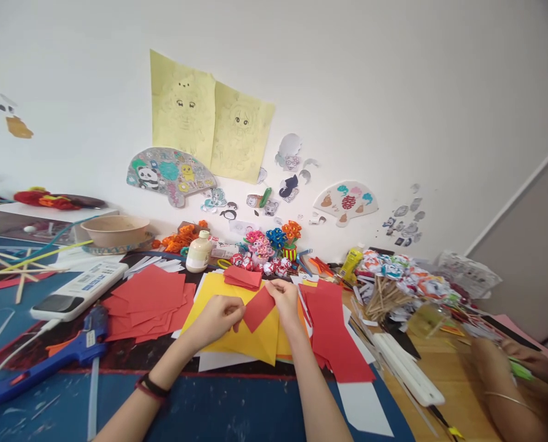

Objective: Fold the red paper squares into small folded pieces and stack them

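A small red paper rectangle is held at a slant between my two hands, above a stack of yellow paper. My left hand has its fingers curled and pressed together at the paper's left corner. At the upper right corner my right hand pinches the same piece. Just behind them a small pile of red paper pieces lies on the yellow sheets. Larger red squares are heaped to the left, and long red sheets lie to the right.
A blue hot glue gun and a white power strip lie at left. Behind stand a glue bottle and paper flowers. Another white power strip lies at right, near another person's hands holding something green.
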Tool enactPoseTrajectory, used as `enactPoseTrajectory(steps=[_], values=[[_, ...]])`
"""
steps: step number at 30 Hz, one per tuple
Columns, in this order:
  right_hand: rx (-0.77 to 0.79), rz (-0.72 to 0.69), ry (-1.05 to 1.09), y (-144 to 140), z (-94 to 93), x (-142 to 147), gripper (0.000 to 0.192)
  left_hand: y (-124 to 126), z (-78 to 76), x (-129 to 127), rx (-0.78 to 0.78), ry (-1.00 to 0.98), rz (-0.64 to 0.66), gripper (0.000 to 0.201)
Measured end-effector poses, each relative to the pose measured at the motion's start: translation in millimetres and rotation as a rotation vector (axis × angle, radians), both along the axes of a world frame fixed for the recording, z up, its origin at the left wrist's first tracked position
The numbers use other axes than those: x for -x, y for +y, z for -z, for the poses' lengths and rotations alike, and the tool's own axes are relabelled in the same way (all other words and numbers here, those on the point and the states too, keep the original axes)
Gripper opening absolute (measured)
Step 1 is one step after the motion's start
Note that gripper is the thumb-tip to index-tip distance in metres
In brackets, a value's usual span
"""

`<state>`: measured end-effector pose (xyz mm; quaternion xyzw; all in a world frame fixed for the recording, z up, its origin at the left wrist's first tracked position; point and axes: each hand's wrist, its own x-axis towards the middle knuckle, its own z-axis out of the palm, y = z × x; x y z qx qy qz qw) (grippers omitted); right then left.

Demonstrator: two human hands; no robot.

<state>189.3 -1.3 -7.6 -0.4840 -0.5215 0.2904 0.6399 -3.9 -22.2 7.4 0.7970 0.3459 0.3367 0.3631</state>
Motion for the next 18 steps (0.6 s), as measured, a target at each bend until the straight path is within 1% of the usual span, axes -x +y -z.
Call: enactPoseTrajectory(steps=[2,4,6,8,10,11,13,16,18], values=[[-0.015,0.026,-0.002,1,0.1,0,0.024,3,2.0,1,-0.042,-0.014,-0.081,0.035],[-0.002,0.004,0.023,1,-1.2,2,0.024,9,4.2,4,-0.093,-0.049,-0.205,0.033],[0.045,-0.101,0.035,-2,-3.6,5,0.025,16,5.9,9,-0.105,-0.109,-0.323,0.031],[0.105,-0.253,-0.002,-6,-5.6,7,0.024,22,7.0,15,-0.039,-0.18,-0.375,0.03],[0.143,-0.372,-0.081,-9,-6.4,10,0.023,25,8.2,19,0.064,-0.239,-0.368,0.033],[0.149,-0.409,-0.122,-11,-6.3,12,0.022,26,9.0,19,0.107,-0.249,-0.351,0.035],[0.145,-0.449,-0.185,-12,-5.9,16,0.02,26,11.0,18,0.155,-0.228,-0.314,0.037],[0.154,-0.494,-0.231,-13,-6.7,21,0.014,24,13.9,11,0.171,-0.184,-0.263,0.039],[0.152,-0.497,-0.254,-14,-8.0,23,0.013,22,14.7,7,0.181,-0.189,-0.236,0.039]])
